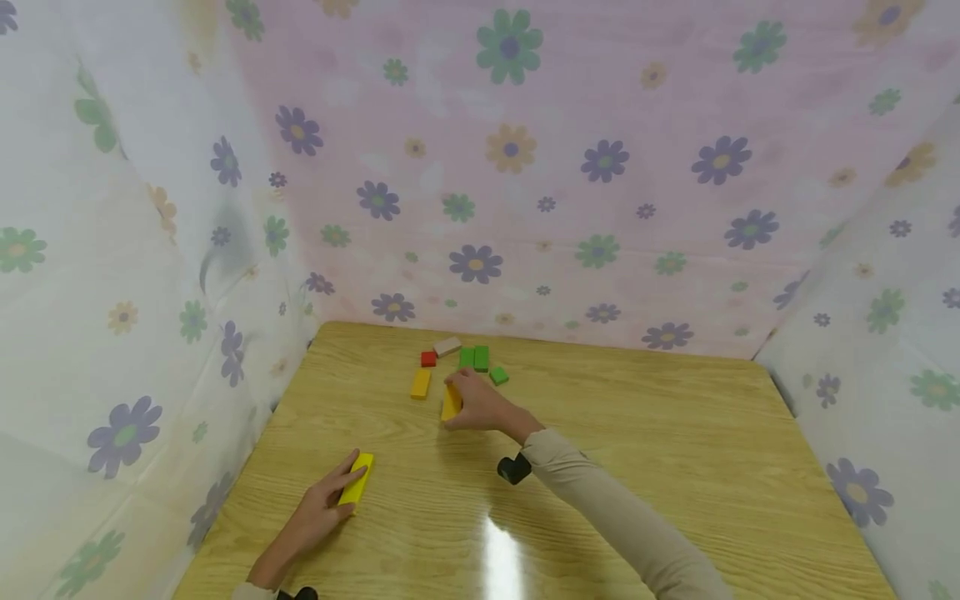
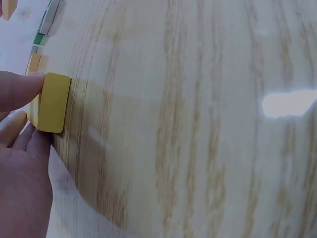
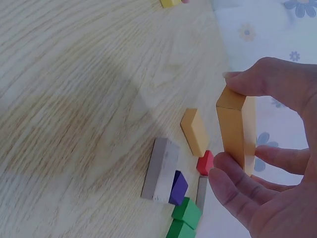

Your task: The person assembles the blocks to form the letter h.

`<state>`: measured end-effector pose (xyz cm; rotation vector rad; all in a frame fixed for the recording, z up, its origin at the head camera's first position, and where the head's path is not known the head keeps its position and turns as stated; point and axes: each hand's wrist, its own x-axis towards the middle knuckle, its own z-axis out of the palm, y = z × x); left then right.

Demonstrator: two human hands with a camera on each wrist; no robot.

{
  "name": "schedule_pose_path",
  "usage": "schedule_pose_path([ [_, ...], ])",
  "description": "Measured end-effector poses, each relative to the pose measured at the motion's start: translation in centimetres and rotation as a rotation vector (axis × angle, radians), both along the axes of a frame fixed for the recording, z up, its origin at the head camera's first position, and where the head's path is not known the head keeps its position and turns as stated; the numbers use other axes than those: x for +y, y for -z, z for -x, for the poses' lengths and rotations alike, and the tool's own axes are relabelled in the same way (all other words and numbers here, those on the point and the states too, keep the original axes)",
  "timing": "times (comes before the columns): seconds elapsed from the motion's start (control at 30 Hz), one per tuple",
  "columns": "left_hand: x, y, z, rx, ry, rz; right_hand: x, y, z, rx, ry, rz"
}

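My left hand (image 1: 318,510) pinches a bright yellow block (image 1: 362,477) at the left front of the table. Seen from the left wrist, the thumb lies at one end of this yellow block (image 2: 55,102), with fingers at the other. Farther back, my right hand (image 1: 486,402) holds an orange block (image 1: 452,402) by its two ends. The right wrist view has that held orange block (image 3: 233,126) between thumb and fingers, raised over the table. A second orange block (image 1: 421,384) lies just left of the right hand.
Near the table's back edge lie a red block (image 1: 428,359), a plain wooden block (image 1: 447,347), two green blocks (image 1: 481,358) and a smaller green block (image 1: 499,376). The right wrist view adds a purple block (image 3: 179,188) against a greyish block (image 3: 161,168). Flowered cloth (image 1: 510,208) encloses the table.
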<state>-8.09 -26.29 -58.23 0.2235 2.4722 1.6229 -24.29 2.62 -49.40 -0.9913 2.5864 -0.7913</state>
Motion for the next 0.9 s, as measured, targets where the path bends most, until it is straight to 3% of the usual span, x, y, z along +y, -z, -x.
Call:
schedule_pose_path([
  [0.37,-0.3,0.0,-0.5,0.024,-0.035,0.026,-2.5,-0.2,-0.7,0.005,-0.054,0.003],
  [0.57,-0.2,0.2,-0.6,0.076,-0.012,0.064,-3.6,0.3,-1.0,-0.004,-0.081,-0.038],
  [0.9,0.2,0.3,0.1,0.081,0.022,0.107,-5.2,0.8,-1.1,0.001,-0.093,-0.077],
])
